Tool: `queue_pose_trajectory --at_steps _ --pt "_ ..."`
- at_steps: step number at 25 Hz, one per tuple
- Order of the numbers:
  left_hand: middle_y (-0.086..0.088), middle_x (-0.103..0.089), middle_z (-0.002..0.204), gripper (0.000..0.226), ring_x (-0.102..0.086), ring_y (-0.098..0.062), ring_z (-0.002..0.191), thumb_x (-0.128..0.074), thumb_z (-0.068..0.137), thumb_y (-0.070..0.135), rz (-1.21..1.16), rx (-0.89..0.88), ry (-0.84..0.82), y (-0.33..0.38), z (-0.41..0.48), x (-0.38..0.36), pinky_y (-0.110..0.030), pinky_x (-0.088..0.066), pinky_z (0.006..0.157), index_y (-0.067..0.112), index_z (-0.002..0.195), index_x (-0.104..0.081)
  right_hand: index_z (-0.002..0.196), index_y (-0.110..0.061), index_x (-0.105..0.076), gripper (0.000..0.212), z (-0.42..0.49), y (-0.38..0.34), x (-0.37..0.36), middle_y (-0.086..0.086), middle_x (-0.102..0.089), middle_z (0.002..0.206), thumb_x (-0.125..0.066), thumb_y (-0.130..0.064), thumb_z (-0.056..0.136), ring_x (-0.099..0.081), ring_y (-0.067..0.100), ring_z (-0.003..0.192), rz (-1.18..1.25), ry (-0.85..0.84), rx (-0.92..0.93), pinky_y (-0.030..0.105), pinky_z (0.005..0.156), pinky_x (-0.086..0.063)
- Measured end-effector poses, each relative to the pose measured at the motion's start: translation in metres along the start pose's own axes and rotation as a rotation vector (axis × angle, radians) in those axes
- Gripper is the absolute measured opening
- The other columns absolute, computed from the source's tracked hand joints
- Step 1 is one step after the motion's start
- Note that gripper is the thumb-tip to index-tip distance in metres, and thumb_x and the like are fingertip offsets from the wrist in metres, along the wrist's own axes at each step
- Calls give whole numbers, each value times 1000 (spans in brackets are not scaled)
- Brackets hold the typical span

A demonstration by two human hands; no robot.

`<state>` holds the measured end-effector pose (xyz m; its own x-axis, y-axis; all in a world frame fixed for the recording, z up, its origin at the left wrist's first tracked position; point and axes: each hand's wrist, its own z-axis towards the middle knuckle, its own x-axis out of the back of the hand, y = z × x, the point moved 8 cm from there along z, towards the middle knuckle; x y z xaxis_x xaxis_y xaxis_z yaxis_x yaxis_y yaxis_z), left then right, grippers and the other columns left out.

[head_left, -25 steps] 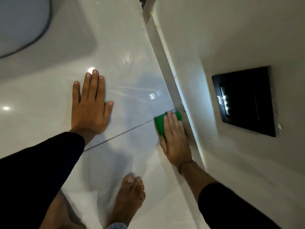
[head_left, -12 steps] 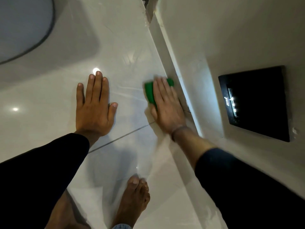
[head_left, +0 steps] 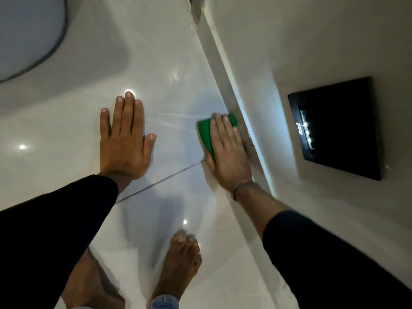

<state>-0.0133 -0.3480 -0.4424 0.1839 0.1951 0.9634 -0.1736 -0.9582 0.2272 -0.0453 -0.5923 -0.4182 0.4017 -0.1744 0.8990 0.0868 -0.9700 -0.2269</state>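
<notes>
Your right hand (head_left: 227, 152) lies flat on top of a bright green flat scrubbing pad (head_left: 205, 136). The fingers (head_left: 219, 130) are straight and close together, pressing down on the pad rather than curling round it. The pad sits on the glossy white tiled floor (head_left: 174, 63), right against the pale skirting strip (head_left: 223, 81) at the foot of the off-white wall (head_left: 289, 41). Its green edge shows to the left of your hand and past the fingertips; the rest is hidden under your palm. The heel of that hand sits at the end of a thin grey grout line (head_left: 156, 185) that runs across the floor towards your left sleeve.

Your left hand (head_left: 124, 143) is well apart from the pad. It is spread palm-down on the bare tile with the fingers extended, the thumb out to the side, and nothing in its hold.

A thin band (head_left: 243, 188) circles your right wrist above the dark sleeve. Your bare foot (head_left: 180, 262) stands on the tile below the two hands. A square black glossy panel (head_left: 347, 130) is set into the wall just right of the pad. A rounded blue-grey shape with a dark rim (head_left: 29, 30) fills the upper left corner.
</notes>
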Motion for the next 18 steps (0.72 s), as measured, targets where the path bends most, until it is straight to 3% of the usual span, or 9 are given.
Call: queue_pose_trajectory --at_steps 8,14,18 --pt "-24 -9 183 79 -7 -41 171 -34 110 43 -3 -4 -4 0 0 0 -64 -6 137 1 173 -12 163 -6 -8 73 -196 57 -68 16 -12 172 -39 -27 100 -9 35 159 -48 -206 -157 57 121 -32" --pt "-25 -12 183 82 -12 -43 170 -31 111 50 1 -9 -68 1 0 14 -63 -9 136 -1 172 -14 162 -5 -11 77 -193 48 -52 19 -19 170 -46 -16 94 -20 39 156 -3 -294 -186 57 120 -36" --pt "-20 -11 184 85 -13 -37 171 -32 109 54 -21 -12 -111 15 -22 62 -60 -10 137 2 173 -15 160 -3 -22 75 -178 24 -9 18 -25 168 -56 -2 93 -17 34 156 93 -251 -260 55 121 -35"
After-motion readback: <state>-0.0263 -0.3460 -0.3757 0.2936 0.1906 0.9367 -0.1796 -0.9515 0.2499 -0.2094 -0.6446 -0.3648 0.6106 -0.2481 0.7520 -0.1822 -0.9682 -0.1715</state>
